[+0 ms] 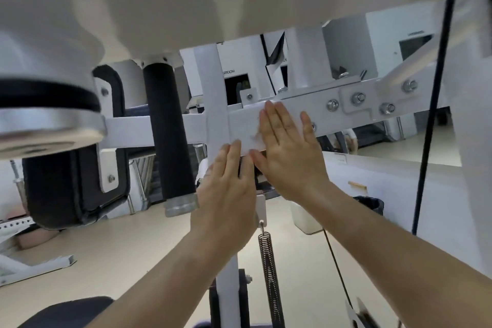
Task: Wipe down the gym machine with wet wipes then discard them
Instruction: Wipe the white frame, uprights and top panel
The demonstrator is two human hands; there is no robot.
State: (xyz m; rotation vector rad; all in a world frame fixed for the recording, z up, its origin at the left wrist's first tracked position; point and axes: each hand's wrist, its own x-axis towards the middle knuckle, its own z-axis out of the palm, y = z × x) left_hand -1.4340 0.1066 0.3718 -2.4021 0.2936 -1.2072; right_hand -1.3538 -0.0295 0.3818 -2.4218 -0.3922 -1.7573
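Observation:
A white gym machine fills the view, with a horizontal white bar [319, 104] crossing a white upright post [213, 93]. My right hand [287, 152] lies flat with straight fingers on the bar, pressing a white wet wipe [249, 129] against it. The wipe shows to the left of the fingers and partly under them. My left hand [229, 184] is flat too, fingers straight, touching the post and the bar's lower edge just below the wipe.
A black foam roller [167, 128] hangs left of the post, with a round weight plate [45, 125] and black pad [66, 184] further left. A spring [269, 274] hangs below the hands. A black cable [431, 114] runs down the right. A bin [370, 204] stands on the beige floor.

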